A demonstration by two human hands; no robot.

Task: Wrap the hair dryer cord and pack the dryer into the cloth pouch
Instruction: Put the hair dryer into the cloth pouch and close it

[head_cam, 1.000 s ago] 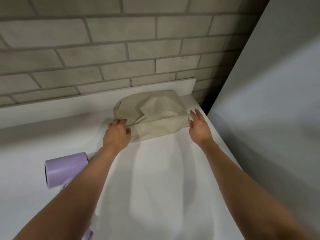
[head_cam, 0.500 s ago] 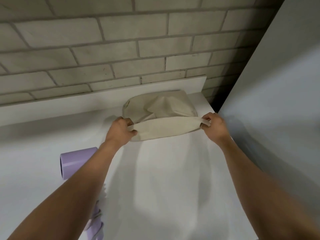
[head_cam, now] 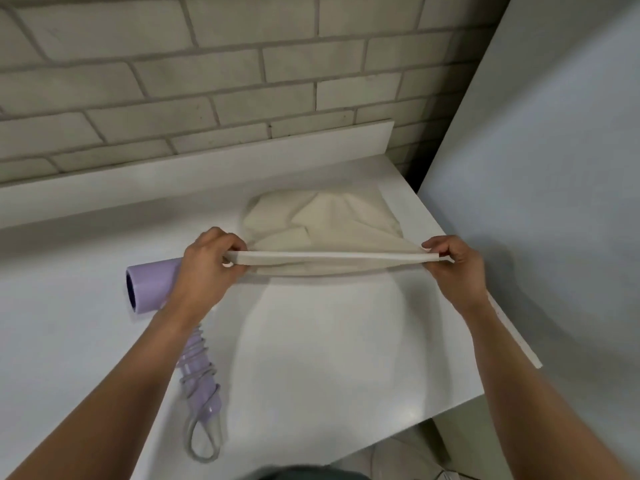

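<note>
White counter (head_cam: 311, 358) against a grey brick wall (head_cam: 207, 81), with a low white upstand (head_cam: 173, 188) along the back and a grey panel (head_cam: 554, 168) closing off the right side. Head view is the only feed I have.

Pouch (head_cam: 322, 220): beige cloth, at the back right of the counter, near the upstand. Its crumpled body lies flat on the surface. The near edge is lifted and pulled taut into a straight band between the two hands.

Left hand (head_cam: 207, 268): fingers curled round the left end of that edge, gripping it, back of the hand toward the camera.

Right hand (head_cam: 457, 268): thumb and fingers pinching the right end, at about the same height.

I can't tell how far the pouch mouth is open, since the edge reads as one flat strip.

Dryer (head_cam: 152, 285): lilac, lying on the counter just left of the pouch and outside it. The barrel's open end points left and the handle runs toward the camera. The left wrist and forearm cross over where barrel meets handle, and I can't tell if they touch it.

Cord (head_cam: 201, 368): pale, wound in several turns round the handle. One loose loop lies on the counter past the handle's end.

Tiled floor (head_cam: 398, 455) shows beyond the counter's front right corner.
</note>
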